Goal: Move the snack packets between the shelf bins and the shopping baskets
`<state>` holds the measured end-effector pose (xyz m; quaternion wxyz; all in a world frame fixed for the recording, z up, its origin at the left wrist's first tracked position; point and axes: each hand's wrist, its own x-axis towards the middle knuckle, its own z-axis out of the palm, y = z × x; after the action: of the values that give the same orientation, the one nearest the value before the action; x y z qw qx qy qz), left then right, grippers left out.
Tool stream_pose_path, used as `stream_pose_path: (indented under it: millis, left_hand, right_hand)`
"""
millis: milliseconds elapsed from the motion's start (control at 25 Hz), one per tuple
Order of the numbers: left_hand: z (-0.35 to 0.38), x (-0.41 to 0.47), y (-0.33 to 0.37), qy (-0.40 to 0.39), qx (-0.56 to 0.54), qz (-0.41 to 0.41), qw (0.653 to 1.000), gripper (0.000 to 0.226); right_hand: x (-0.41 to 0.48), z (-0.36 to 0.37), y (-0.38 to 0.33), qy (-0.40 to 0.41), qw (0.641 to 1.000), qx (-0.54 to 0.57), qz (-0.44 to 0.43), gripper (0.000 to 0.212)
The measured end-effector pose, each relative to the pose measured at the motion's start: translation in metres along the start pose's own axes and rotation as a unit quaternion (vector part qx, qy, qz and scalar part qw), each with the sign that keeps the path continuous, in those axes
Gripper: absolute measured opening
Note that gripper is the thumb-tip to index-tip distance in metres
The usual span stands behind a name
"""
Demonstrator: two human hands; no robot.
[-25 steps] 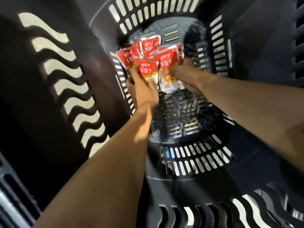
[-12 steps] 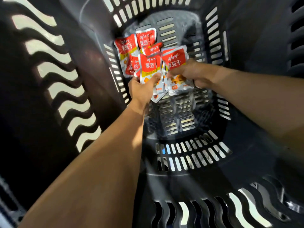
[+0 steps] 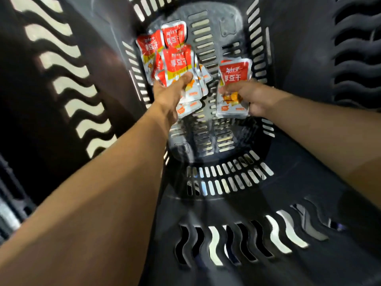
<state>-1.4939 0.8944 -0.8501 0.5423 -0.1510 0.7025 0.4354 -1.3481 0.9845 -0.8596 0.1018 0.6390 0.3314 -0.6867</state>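
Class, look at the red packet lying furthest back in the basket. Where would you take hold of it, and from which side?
Probably best: pinch the far packet by its right edge, coming from the right. That edge lies flat over bare basket floor, while another packet crowds its left side and the bunch in the left hand covers its near end.

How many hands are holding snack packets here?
2. The left hand grips a bunch of packets; the right hand grips a separate stack. Both are inside the basket.
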Motion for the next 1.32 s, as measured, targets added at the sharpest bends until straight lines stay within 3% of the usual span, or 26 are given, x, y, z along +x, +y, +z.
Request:
stream_pose_path:
  millis: [120,240,360,560,680,800,1000,1120,1320]
  left_hand:
    - [-0.01,-0.046,0.004,-0.015,-0.008,-0.01,1.0,0.031]
    - [-0.015,-0.115,0.019,0.02,-0.004,-0.001,1.0,0.013]
    - [-0.027,-0.2,0.044,0.008,0.007,0.033,0.999,0.014]
    - [-0.056,-0.344,0.092,-0.053,0.048,0.075,0.995,0.047]
    - [-0.068,-0.421,0.112,-0.045,0.028,0.082,0.995,0.067]
    - [-0.082,-0.503,0.13,-0.033,0.02,0.115,0.993,0.046]
    - [-0.111,-0.58,0.146,-0.099,0.062,0.164,0.98,0.028]
    - [-0.134,-0.604,0.153,-0.18,0.127,0.17,0.961,0.027]
    - [-0.151,-0.642,0.148,-0.303,0.241,0.157,0.909,0.027]
  right_hand:
    - [-0.052,-0.005,-0.007,-0.008,0.998,0.06,0.017,0.012]
    - [-0.125,-0.007,-0.016,0.0,0.995,0.102,0.014,0.017]
    - [-0.209,-0.015,-0.025,-0.007,0.991,0.132,0.008,0.015]
    - [-0.364,-0.034,-0.05,-0.039,0.988,0.145,-0.031,0.014]
    - [-0.448,-0.046,-0.057,-0.066,0.987,0.146,-0.032,0.011]
    - [-0.539,-0.054,-0.062,-0.077,0.98,0.166,-0.077,0.03]
    - [-0.649,-0.04,-0.037,-0.077,0.961,0.219,-0.151,0.044]
    - [-0.697,-0.006,-0.002,-0.009,0.93,0.321,-0.181,0.026]
    - [-0.758,0.058,0.085,0.097,0.84,0.502,-0.182,0.013]
